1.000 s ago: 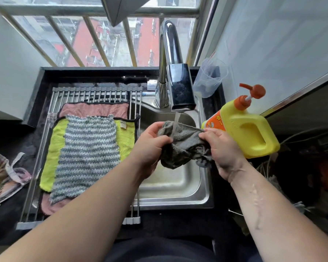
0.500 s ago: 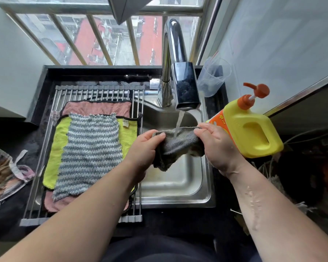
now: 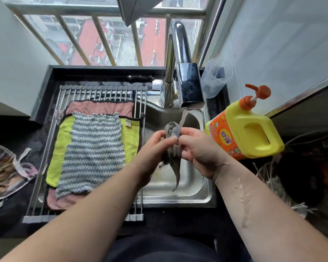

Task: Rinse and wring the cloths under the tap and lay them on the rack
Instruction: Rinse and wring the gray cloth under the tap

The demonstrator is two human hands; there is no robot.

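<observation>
A wet grey cloth (image 3: 172, 148) is bunched between both hands over the steel sink (image 3: 195, 193), under the running tap (image 3: 187, 87). My left hand (image 3: 151, 148) grips its left side and my right hand (image 3: 197, 146) grips its right side, the hands nearly touching. A tail of the cloth hangs down into the basin. On the roll-up rack (image 3: 95, 89) to the left lie a pink cloth (image 3: 100, 106), a yellow-green cloth (image 3: 64, 140) and a grey striped cloth (image 3: 95, 148), stacked flat.
A yellow detergent bottle with an orange pump (image 3: 248, 133) stands right of the sink. A clear plastic cup (image 3: 216, 78) sits behind it by the wall. A striped fabric item (image 3: 2, 173) lies on the dark counter at far left. Window bars run behind.
The hands have come together, gathering the stretched grey cloth into a tight bunch under the stream; a loose end now dangles into the sink.
</observation>
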